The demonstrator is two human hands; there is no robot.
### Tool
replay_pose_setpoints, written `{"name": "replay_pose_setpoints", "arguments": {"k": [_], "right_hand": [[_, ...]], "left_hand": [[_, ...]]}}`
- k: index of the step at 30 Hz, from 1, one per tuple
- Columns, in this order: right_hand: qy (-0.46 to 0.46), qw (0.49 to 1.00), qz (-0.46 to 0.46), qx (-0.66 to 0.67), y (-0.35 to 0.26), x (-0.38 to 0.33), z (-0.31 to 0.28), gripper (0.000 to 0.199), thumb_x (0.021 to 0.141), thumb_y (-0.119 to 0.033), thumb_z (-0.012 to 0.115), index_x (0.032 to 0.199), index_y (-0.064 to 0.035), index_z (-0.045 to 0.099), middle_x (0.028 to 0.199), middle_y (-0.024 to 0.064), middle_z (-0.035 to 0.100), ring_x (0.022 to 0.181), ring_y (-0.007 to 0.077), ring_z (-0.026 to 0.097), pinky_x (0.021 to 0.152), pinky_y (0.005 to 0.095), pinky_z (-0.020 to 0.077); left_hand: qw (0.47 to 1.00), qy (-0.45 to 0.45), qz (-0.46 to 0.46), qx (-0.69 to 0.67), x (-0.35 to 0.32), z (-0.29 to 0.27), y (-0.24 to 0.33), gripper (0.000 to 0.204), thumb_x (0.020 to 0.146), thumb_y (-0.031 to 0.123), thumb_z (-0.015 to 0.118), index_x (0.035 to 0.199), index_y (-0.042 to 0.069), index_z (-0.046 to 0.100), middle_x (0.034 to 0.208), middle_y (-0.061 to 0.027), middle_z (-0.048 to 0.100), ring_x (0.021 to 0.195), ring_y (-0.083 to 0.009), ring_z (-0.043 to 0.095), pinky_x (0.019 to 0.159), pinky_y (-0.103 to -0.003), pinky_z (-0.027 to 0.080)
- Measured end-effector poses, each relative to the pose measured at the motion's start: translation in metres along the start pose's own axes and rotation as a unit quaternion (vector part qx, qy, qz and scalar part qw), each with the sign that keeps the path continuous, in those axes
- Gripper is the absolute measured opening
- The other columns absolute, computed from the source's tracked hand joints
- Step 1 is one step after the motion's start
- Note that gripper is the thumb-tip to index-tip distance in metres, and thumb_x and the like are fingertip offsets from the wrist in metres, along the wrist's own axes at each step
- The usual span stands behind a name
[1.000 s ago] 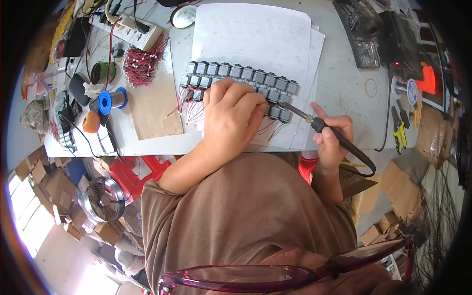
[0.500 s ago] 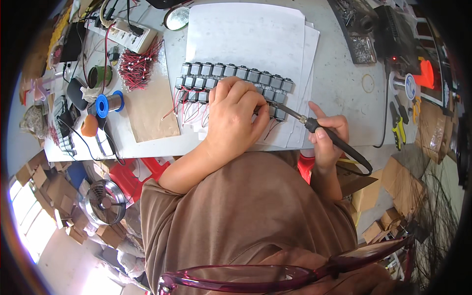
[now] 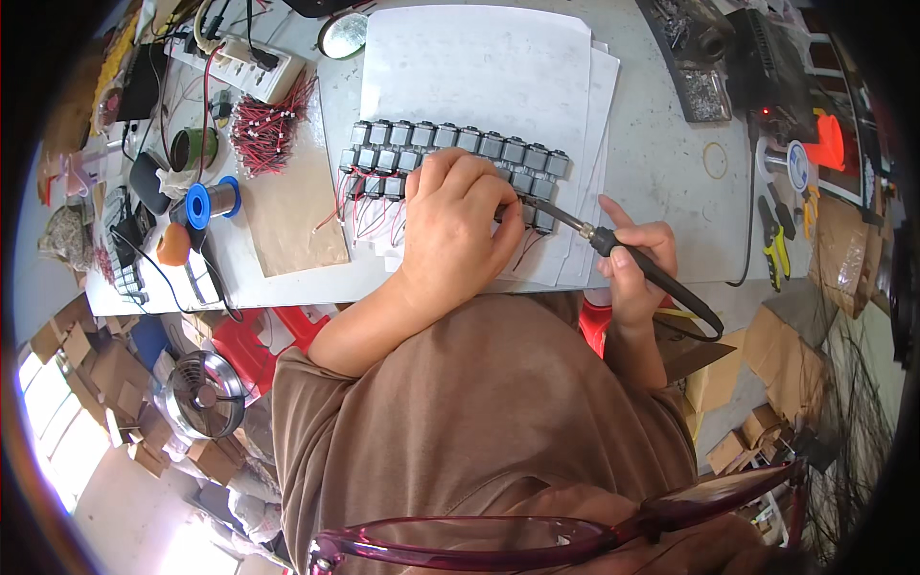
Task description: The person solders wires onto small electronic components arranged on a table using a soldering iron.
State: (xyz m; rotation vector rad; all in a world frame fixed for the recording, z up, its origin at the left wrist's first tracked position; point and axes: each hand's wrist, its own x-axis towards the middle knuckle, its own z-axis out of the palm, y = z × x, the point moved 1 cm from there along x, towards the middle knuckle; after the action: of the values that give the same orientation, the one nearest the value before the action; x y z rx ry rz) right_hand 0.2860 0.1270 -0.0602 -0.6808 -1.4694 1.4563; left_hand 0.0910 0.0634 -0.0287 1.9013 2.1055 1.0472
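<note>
Several small grey block-shaped parts (image 3: 491, 145) stand in close rows on white paper sheets (image 3: 479, 62). Thin red and black wires (image 3: 362, 218) trail from the near row toward me. My left hand (image 3: 450, 216) rests over the near row, thumb and fingers pinched together; whatever is between the fingertips is hidden. In my right hand (image 3: 637, 264) is a soldering iron (image 3: 603, 240), gripped by its black handle, index finger raised off it. Its metal tip reaches the near row, right beside my left fingertips.
To the left are a blue solder spool (image 3: 199, 207), a pile of red and black wires (image 3: 264, 134) and a power strip (image 3: 273, 77). A round tin (image 3: 345, 36) sits at the back. Yellow-handled cutters (image 3: 774, 257) and a parts tray (image 3: 704, 96) lie at right.
Both hands and the soldering iron hold nearly the same place. The whole view has shifted very slightly; no part has visibly been moved or let go.
</note>
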Motion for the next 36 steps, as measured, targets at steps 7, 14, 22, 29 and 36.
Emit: {"name": "replay_pose_setpoints", "arguments": {"k": [7, 14, 22, 29, 36], "right_hand": [[0.027, 0.999, 0.018, 0.031, 0.002, -0.001, -0.003, 0.012, 0.079, 0.001, 0.053, 0.089, -0.0021, 0.046, 0.054, -0.0023, 0.045, 0.048, 0.0036, 0.044, 0.100, 0.0554, 0.0382], [0.042, 0.998, 0.024, 0.039, 0.002, 0.000, -0.001, 0.013, 0.079, -0.004, 0.054, 0.088, -0.0012, 0.046, 0.053, -0.0017, 0.044, 0.048, 0.0041, 0.044, 0.098, 0.0551, 0.0406], [0.039, 0.998, 0.032, 0.023, 0.002, -0.002, -0.004, 0.014, 0.081, -0.010, 0.052, 0.089, -0.0016, 0.045, 0.053, 0.0024, 0.046, 0.048, 0.0092, 0.045, 0.100, 0.0584, 0.0349], [0.032, 0.999, 0.022, 0.031, 0.004, -0.001, -0.004, 0.014, 0.081, -0.011, 0.052, 0.089, -0.0012, 0.045, 0.054, 0.0024, 0.046, 0.048, 0.0093, 0.045, 0.100, 0.0584, 0.0353], [0.042, 0.998, 0.029, 0.027, -0.001, 0.000, -0.002, 0.013, 0.081, -0.010, 0.051, 0.089, -0.0011, 0.046, 0.054, 0.0026, 0.046, 0.049, 0.0097, 0.046, 0.100, 0.0583, 0.0356]], "left_hand": [[1.000, 0.008, 0.005, 0.004, 0.000, 0.000, 0.001, 0.011, 0.064, 0.007, 0.068, 0.072, 0.009, 0.059, 0.087, -0.0032, 0.058, 0.094, -0.0254, 0.051, 0.075, -0.038, 0.038], [1.000, 0.003, 0.001, 0.021, -0.002, -0.004, 0.002, 0.015, 0.065, 0.007, 0.070, 0.077, 0.009, 0.061, 0.089, -0.0036, 0.058, 0.095, -0.0259, 0.051, 0.077, -0.038, 0.039], [0.999, -0.038, -0.016, -0.002, -0.005, -0.036, -0.004, 0.021, 0.066, 0.011, 0.070, 0.086, 0.008, 0.064, 0.094, -0.0044, 0.059, 0.099, -0.0272, 0.050, 0.080, -0.040, 0.038], [0.995, -0.071, 0.032, 0.062, 0.001, -0.037, -0.001, 0.020, 0.066, 0.004, 0.071, 0.083, 0.008, 0.064, 0.088, -0.0033, 0.061, 0.087, -0.0257, 0.054, 0.076, -0.039, 0.043], [0.999, -0.053, 0.007, -0.006, 0.000, -0.042, -0.004, 0.017, 0.068, -0.001, 0.069, 0.081, 0.006, 0.062, 0.081, -0.0046, 0.063, 0.077, -0.0254, 0.056, 0.067, -0.036, 0.045]]}}
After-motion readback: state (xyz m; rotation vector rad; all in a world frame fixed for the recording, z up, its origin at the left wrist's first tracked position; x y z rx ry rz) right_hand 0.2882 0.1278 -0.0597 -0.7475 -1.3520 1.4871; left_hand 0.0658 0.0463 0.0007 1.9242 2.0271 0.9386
